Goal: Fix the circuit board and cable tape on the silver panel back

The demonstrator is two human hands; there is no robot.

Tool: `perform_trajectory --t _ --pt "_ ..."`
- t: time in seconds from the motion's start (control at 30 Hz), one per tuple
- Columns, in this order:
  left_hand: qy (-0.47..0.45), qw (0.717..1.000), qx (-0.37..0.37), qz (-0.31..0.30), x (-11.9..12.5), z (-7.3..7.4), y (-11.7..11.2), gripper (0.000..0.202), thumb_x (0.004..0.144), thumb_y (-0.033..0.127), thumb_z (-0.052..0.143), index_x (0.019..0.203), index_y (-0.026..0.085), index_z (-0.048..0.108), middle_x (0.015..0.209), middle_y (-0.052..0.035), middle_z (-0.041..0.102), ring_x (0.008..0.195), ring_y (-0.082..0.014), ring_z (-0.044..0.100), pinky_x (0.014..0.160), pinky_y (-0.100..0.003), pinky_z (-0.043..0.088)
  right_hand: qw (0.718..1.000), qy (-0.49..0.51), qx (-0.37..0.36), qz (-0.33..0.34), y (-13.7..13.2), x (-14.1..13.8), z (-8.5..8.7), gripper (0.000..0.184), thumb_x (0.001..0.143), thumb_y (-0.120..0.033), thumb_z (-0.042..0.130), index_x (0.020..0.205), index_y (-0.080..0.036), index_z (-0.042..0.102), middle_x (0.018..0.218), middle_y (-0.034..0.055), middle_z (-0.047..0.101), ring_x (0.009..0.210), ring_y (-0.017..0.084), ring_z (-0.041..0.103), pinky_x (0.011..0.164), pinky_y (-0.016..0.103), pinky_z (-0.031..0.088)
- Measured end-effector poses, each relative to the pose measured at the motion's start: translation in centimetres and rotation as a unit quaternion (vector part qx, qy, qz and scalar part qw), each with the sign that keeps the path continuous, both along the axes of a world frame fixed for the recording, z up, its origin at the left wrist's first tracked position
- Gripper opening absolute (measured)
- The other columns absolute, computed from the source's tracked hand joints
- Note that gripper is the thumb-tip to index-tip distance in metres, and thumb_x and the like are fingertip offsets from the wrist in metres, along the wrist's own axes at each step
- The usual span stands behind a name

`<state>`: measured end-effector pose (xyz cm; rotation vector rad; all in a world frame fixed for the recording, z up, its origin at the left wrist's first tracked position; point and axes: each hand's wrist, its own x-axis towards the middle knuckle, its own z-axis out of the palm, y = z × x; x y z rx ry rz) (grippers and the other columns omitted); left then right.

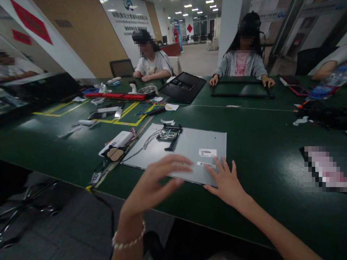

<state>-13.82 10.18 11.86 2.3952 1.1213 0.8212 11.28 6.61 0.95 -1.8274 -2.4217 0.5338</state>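
Note:
A flat grey display panel (pixel 195 141) lies back side up on the green table, with white labels (pixel 207 153) on its right part. On its upper left sits a green circuit board (pixel 168 133) in a black bracket, and grey cables run from it toward the lower left. My right hand (pixel 226 178) is open, its spread fingers on the panel's lower right corner beside the labels. Slightly blurred, my left hand (pixel 157 180) hovers over the panel's front edge with fingers apart, holding nothing; it wears a beaded bracelet at the wrist.
Left of the panel are a white power bank (pixel 116 142) and cables. Across the table a person holds a black frame (pixel 242 90); another sits near a black back cover (pixel 185 86). A phone (pixel 325 168) lies at right, a bottle (pixel 326 85) behind it.

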Motion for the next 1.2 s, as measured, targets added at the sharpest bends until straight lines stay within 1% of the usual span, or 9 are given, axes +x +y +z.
perform_trajectory --t 0.03,0.1,0.2,0.37,0.53,0.67,0.83,1.03,1.2 --pt "0.002 0.999 -0.004 0.032 -0.6 -1.0 1.9 0.024 0.094 0.035 0.052 0.110 0.027 0.068 0.118 -0.0044 0.067 0.111 -0.0218 0.061 0.096 -0.039 0.051 1.000 0.000 0.000 0.000 0.0 0.0 0.0 0.074 0.087 -0.065 0.050 0.153 -0.036 0.030 0.164 0.0098 0.016 0.147 0.045 0.005 0.110 0.071 -0.001" --pt "0.005 0.979 0.010 0.202 -2.3 -3.4 6.5 0.027 0.093 0.031 0.049 0.113 0.021 0.065 0.119 -0.0073 0.067 0.113 -0.0224 0.060 0.099 -0.038 0.048 1.000 0.003 -0.002 0.003 -0.1 0.0 0.0 0.074 0.088 -0.065 0.048 0.153 -0.036 0.030 0.164 0.0105 0.015 0.147 0.044 0.004 0.110 0.071 0.000" --pt "0.081 0.914 0.003 0.397 -5.8 -7.1 12.7 0.033 0.090 0.024 0.048 0.118 0.012 0.062 0.120 -0.0147 0.064 0.118 -0.0270 0.056 0.103 -0.040 0.043 1.000 0.016 -0.003 0.007 -0.1 0.2 -0.3 0.074 0.088 -0.066 0.046 0.153 -0.036 0.028 0.164 0.0109 0.014 0.148 0.044 0.003 0.111 0.071 0.000" --pt "0.157 0.828 -0.009 0.538 -10.3 -10.1 15.8 0.043 0.092 0.027 0.046 0.129 0.007 0.055 0.126 -0.0242 0.059 0.119 -0.0361 0.055 0.099 -0.047 0.043 0.996 0.091 -0.021 -0.002 0.1 1.1 -0.6 0.073 0.091 -0.066 0.041 0.155 -0.034 0.025 0.165 0.0078 0.013 0.149 0.037 0.003 0.115 0.064 0.002" --pt "0.185 0.801 -0.039 0.567 -12.0 -11.3 15.6 0.039 0.092 0.029 0.043 0.120 0.008 0.060 0.118 -0.0256 0.063 0.112 -0.0399 0.059 0.092 -0.052 0.044 0.952 0.281 -0.017 -0.117 1.1 2.4 -1.0 0.072 0.094 -0.059 0.035 0.156 -0.027 0.016 0.166 0.0068 0.000 0.151 0.028 0.002 0.119 0.051 0.014" --pt "0.133 0.816 -0.048 0.561 -13.1 -11.7 16.1 0.039 0.093 0.029 0.041 0.121 0.010 0.061 0.119 -0.0238 0.065 0.113 -0.0387 0.059 0.094 -0.049 0.044 0.868 0.450 -0.049 -0.203 2.4 3.1 -1.8 0.077 0.091 -0.061 0.040 0.156 -0.028 0.015 0.165 0.0082 0.005 0.150 0.027 0.010 0.118 0.050 0.022" --pt "0.094 0.825 -0.064 0.553 -13.8 -11.4 16.4 0.039 0.094 0.027 0.039 0.121 0.011 0.062 0.120 -0.0200 0.066 0.115 -0.0343 0.060 0.096 -0.043 0.044 0.757 0.614 -0.098 -0.200 3.2 3.4 -2.1 0.076 0.092 -0.059 0.035 0.157 -0.026 0.010 0.162 0.0075 0.024 0.147 0.024 0.024 0.117 0.045 0.028" --pt "0.076 0.821 -0.073 0.561 -13.9 -11.2 16.4 0.038 0.093 0.025 0.038 0.118 0.013 0.063 0.117 -0.0173 0.068 0.112 -0.0312 0.061 0.093 -0.040 0.045 0.716 0.649 -0.118 -0.229 3.2 4.0 -1.2 0.079 0.091 -0.062 0.028 0.157 -0.024 0.009 0.161 0.0080 0.028 0.146 0.022 0.026 0.118 0.044 0.025" --pt "0.072 0.816 -0.068 0.569 -13.4 -11.4 16.3 0.036 0.093 0.028 0.040 0.114 0.014 0.065 0.114 -0.0175 0.068 0.109 -0.0323 0.061 0.091 -0.041 0.045 0.724 0.634 -0.129 -0.240 3.1 5.1 -1.2 0.080 0.090 -0.064 0.022 0.158 -0.024 0.007 0.161 0.0083 0.027 0.146 0.023 0.025 0.117 0.045 0.026"
